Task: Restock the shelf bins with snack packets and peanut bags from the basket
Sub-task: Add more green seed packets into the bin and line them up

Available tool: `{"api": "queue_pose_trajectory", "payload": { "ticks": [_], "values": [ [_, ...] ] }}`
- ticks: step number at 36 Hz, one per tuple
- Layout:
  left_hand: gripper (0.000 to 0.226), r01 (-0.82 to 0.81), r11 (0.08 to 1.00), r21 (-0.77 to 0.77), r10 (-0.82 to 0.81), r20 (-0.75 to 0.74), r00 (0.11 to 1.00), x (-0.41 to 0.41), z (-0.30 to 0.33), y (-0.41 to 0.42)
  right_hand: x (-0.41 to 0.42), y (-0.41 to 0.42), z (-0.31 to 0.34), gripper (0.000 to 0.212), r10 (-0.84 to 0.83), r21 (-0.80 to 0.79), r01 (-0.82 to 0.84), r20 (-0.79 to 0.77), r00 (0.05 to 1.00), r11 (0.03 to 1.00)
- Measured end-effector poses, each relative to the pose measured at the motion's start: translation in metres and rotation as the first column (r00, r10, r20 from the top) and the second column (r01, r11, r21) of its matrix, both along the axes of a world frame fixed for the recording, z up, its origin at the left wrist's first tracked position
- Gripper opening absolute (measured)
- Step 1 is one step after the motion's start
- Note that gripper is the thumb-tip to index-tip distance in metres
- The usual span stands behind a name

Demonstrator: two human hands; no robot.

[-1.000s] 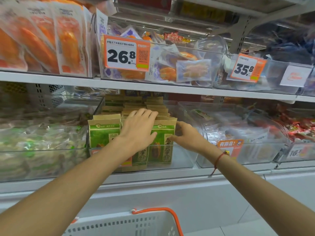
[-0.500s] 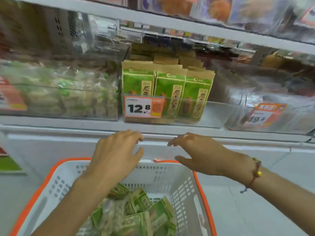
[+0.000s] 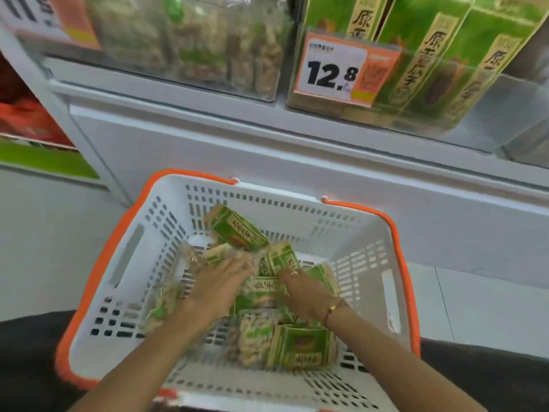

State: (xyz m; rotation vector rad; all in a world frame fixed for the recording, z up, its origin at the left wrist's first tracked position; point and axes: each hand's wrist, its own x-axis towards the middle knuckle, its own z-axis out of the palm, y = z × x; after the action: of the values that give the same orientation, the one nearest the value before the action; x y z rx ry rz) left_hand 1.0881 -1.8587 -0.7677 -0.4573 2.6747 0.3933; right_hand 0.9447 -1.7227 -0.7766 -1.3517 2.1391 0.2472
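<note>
Both my hands are down in the white basket [image 3: 297, 203] at the lower middle of the frame. My left hand [image 3: 219, 285] lies flat, fingers spread, on clear peanut bags [image 3: 252, 337]. My right hand [image 3: 303, 292] touches the green snack packets [image 3: 237, 230], but its grip is too blurred to tell. The shelf bin [image 3: 421, 72] of green packets sits upper right.

Basket [image 3: 127, 257]: white slotted walls, orange rim. Packets in basket [image 3: 237, 230]: green and tan, dark print. Peanut bags [image 3: 252, 340]: clear, pale beige with green marks. Far right price tag [image 3: 341, 69]: white and orange, black digits. Bracelet [image 3: 332, 309]: red cord, gold bead.
</note>
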Motion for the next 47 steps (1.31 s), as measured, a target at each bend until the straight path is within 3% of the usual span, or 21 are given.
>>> {"api": "queue_pose_trajectory", "payload": {
  "ticks": [4,8,16,18,20,21,23,25,26,28,29,30,34,36,38,40,42,44,47],
  "values": [
    [0.083,0.024,0.997,-0.071,-0.022,0.026,0.999,0.002,-0.006,0.005,0.013,0.006,-0.028,0.061,-0.063,-0.068,0.058,-0.071,0.996,0.996],
    [0.045,-0.070,0.987,-0.145,0.057,-0.098,0.994,0.009,-0.018,0.002,0.018,0.006,-0.034,0.053,-0.048,-0.139,0.023,-0.177,0.983,0.990],
    [0.038,-0.260,0.938,-0.230,0.253,-0.059,0.966,0.012,-0.012,-0.001,0.000,0.006,-0.016,0.040,-0.301,-0.122,0.331,0.213,0.930,0.936],
    [0.032,-0.303,0.936,-0.178,0.297,-0.061,0.953,0.011,-0.009,-0.003,-0.012,0.007,-0.006,0.032,-0.326,-0.131,0.364,0.243,0.914,0.922],
    [0.012,-0.379,0.922,-0.080,0.365,-0.145,0.919,0.010,-0.007,-0.006,-0.028,0.010,0.004,0.025,-0.361,-0.159,0.419,0.298,0.884,0.894],
    [0.021,-0.428,0.903,-0.013,0.419,-0.187,0.889,0.008,-0.004,-0.007,-0.036,0.013,0.012,0.023,-0.409,-0.165,0.500,0.392,0.824,0.850],
    [0.051,-0.512,0.848,0.140,0.529,-0.166,0.832,0.003,0.004,-0.005,-0.047,0.017,0.030,0.021,-0.460,-0.126,0.690,0.659,0.595,0.713],
    [0.068,-0.528,0.765,0.369,0.579,-0.034,0.815,-0.007,0.016,-0.002,-0.053,0.022,0.047,0.019,-0.421,-0.063,0.789,0.818,0.391,0.611],
    [0.070,-0.535,0.646,0.544,0.613,0.049,0.789,-0.012,0.021,0.001,-0.054,0.023,0.053,0.015,-0.393,-0.049,0.801,0.853,0.344,0.596],
    [0.065,-0.492,0.293,0.819,0.684,0.180,0.707,-0.020,0.032,0.007,-0.052,0.023,0.061,0.010,-0.344,-0.038,0.790,0.887,0.308,0.611],
    [0.062,-0.444,0.188,0.876,0.715,0.188,0.673,-0.023,0.035,0.011,-0.050,0.022,0.062,0.013,-0.330,-0.034,0.773,0.891,0.310,0.634],
    [0.055,-0.400,0.142,0.905,0.746,0.167,0.644,-0.024,0.036,0.015,-0.047,0.021,0.062,0.016,-0.325,-0.029,0.752,0.890,0.319,0.659],
    [0.013,-0.326,0.098,0.940,0.832,0.102,0.546,-0.019,0.027,0.027,-0.027,0.019,0.047,0.019,-0.322,-0.019,0.649,0.857,0.403,0.761],
    [0.015,-0.356,0.074,0.931,0.841,0.134,0.525,-0.012,0.023,0.024,-0.018,0.021,0.033,0.016,-0.367,0.021,0.612,0.817,0.445,0.790],
    [0.027,-0.385,0.074,0.920,0.849,0.144,0.508,-0.007,0.021,0.020,-0.012,0.027,0.017,0.016,-0.381,0.017,0.527,0.712,0.590,0.850],
    [0.034,-0.409,0.056,0.911,0.862,0.162,0.479,-0.004,0.021,0.016,-0.008,0.038,-0.002,0.029,-0.320,0.024,0.374,0.569,0.758,0.927],
    [0.032,-0.434,0.040,0.900,0.861,0.189,0.472,-0.003,0.024,0.012,-0.003,0.050,-0.017,0.048,-0.261,0.117,0.233,0.431,0.864,0.965],
    [0.022,-0.465,-0.007,0.885,0.862,0.241,0.447,-0.004,0.024,0.009,0.002,0.056,-0.023,0.065,-0.195,0.189,0.135,0.351,0.916,0.973],
    [0.011,-0.483,-0.064,0.873,0.853,0.299,0.428,-0.006,0.025,0.011,0.012,0.051,-0.020,0.055,-0.023,0.203,-0.030,0.256,0.966,0.979]
  ]
}}
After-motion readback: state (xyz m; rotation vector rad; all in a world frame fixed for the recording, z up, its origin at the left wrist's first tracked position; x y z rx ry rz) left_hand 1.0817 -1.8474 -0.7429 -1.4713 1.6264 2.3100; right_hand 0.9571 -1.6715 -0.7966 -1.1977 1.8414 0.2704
